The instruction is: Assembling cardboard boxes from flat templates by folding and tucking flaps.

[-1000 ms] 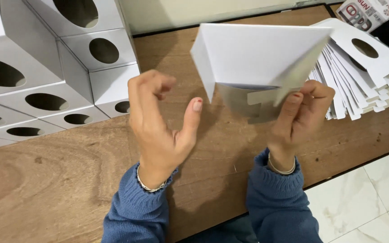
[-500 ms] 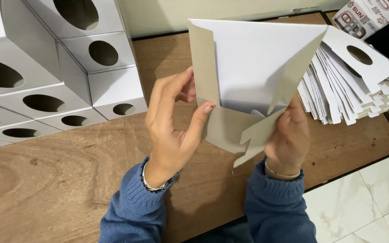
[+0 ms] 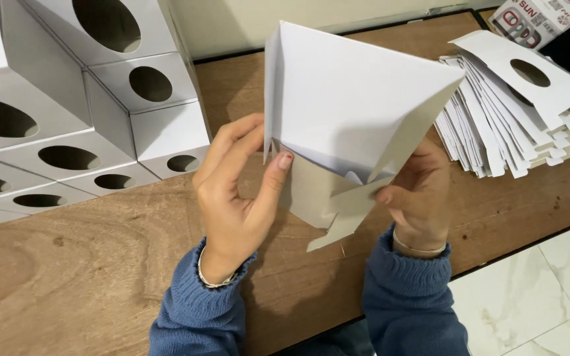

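Gripping a half-folded white box (image 3: 357,112) above the surface (image 3: 100,277), left hand (image 3: 235,191) and right hand (image 3: 417,191) pinch its bottom flaps; uneven pressure could crease or misalign them.

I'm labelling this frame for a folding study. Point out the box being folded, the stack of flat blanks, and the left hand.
half-folded white box (image 3: 357,105), head view, on its broad white panel.
stack of flat blanks (image 3: 549,99), head view, on the top sheet.
left hand (image 3: 232,191), head view, on its back.

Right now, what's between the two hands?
In the head view, the half-folded white box sits between the left hand and right hand, its grey flaps hanging down.
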